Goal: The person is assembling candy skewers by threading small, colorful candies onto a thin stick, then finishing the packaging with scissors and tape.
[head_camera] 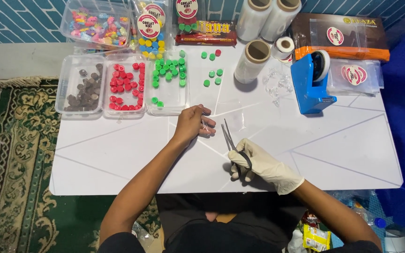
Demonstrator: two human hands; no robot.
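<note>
head view: one camera looks straight down on a white desk (118, 154) with faint grey lines, a patterned green rug on the floor to the left.
right hand (251, 161): in a pale glove, fingers closed through the handles of scissors (233, 143) – the blades are parted a little and point away from the person, towards the left hand.
left hand (195, 122): bare, resting on the desk just left of the scissor tips, fingers curled and pinched on something thin and small; i cannot tell what it is.
scissors: near the middle of the desk, between the two hands, tips just beside the left fingers.
tray row: three clear trays stand side by side beyond the left hand – the left one holds dark brown pieces (84, 91), the middle one red pieces (126, 86), the right one green pieces (167, 70).
loose pieces: a few green pieces (213, 77) and one red lie on the bare desk right of the trays.
far edge: a clear tub of mixed-colour sweets (94, 23), bags with round labels, and three rolls of clear film (254, 58).
right side: a blue tape dispenser (310, 84) stands well apart from both hands, with clear labelled pouches (355, 75) beside it.
</note>
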